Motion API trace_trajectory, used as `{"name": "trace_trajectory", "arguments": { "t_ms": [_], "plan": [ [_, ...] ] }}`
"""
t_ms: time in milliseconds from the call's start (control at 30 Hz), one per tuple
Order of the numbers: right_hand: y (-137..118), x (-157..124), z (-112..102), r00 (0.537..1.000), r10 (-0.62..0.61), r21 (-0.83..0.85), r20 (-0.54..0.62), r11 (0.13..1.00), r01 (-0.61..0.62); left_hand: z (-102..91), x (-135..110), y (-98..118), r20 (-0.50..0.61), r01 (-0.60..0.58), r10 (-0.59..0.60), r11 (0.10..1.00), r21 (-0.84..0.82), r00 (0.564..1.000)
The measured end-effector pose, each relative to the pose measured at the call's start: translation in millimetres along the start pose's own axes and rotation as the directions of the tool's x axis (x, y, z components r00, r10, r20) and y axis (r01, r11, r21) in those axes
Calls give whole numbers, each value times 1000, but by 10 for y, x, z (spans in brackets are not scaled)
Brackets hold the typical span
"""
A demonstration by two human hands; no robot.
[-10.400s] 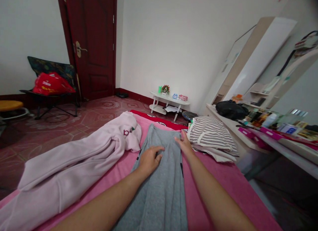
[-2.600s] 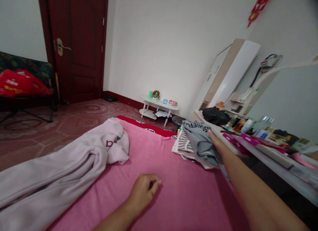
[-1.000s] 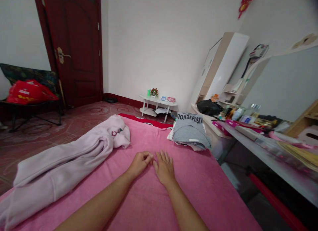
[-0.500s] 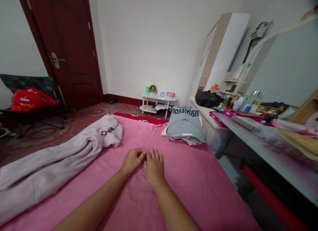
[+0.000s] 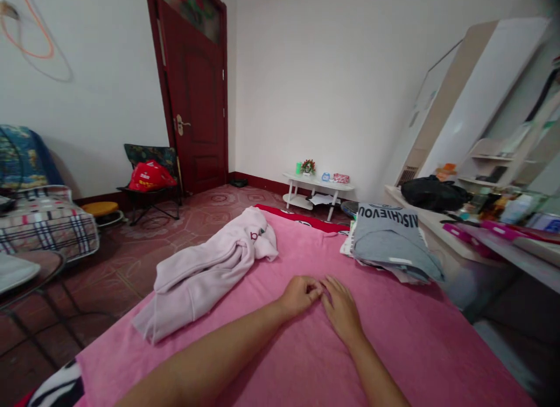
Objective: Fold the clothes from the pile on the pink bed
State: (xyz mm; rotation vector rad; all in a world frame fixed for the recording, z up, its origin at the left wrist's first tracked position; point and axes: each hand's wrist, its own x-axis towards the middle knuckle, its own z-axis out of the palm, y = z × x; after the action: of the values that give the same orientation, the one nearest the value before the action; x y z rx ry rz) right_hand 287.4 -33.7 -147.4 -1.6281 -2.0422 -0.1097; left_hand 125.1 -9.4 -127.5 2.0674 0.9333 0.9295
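Both of my hands rest side by side on the pink bed cover (image 5: 385,348), touching at the fingertips. My left hand (image 5: 298,295) is loosely curled with its fingers tucked under and nothing visible in them. My right hand (image 5: 340,309) lies flat with its fingers stretched out. A crumpled pale pink sweatshirt (image 5: 205,273) lies on the bed to the left of my hands. A folded grey garment with lettering (image 5: 391,244) sits on top of a striped pile at the bed's far right corner.
A desk (image 5: 494,244) crowded with bottles and a black bag (image 5: 431,192) runs along the right. A small white table (image 5: 317,185) stands by the far wall. A dark red door (image 5: 196,98), a chair with a red bag (image 5: 149,175) and a plaid bundle (image 5: 46,220) are on the left.
The grey garment was folded and set on the striped pile, then my right hand came back beside my left. In the last second the view swung left; my hands stay together.
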Motion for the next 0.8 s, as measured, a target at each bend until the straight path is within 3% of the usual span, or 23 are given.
{"name": "trace_trajectory", "arguments": {
  "t_ms": [100,167,233,333,367,433,500,600,700,800],
  "plan": [
    [33,9,23,1000,-11,18,-20,1000,11,-362,-108,20,127,-65,66,998,-12,990],
    [39,16,25,1000,-10,27,-19,1000,11,-783,-179,55,141,-115,105,991,65,984],
    [38,23,25,1000,-4,26,-11,1000,5,-1308,-244,77,70,-153,138,929,335,988],
    [35,31,26,1000,7,24,1,1000,-7,-2080,-367,-20,-133,59,38,753,656,990],
    [35,32,27,1000,11,26,4,1000,-11,-2278,-424,-99,-177,169,-61,697,697,982],
    [39,33,31,1000,18,36,5,999,-18,-2533,-555,-309,-149,304,-286,640,706,947],
    [46,32,34,1000,22,51,6,998,-23,-2604,-682,-526,-132,348,-365,625,699,922],
    [54,29,28,999,30,76,12,997,-31,-2511,-790,-720,-202,372,-329,621,690,922],
    [57,24,4,998,54,117,12,992,-55,-2421,-789,-686,-296,394,-262,663,636,919],
    [55,20,-20,997,73,174,1,982,-72,-2448,-712,-484,-453,464,-270,790,400,850]
  ]
}}
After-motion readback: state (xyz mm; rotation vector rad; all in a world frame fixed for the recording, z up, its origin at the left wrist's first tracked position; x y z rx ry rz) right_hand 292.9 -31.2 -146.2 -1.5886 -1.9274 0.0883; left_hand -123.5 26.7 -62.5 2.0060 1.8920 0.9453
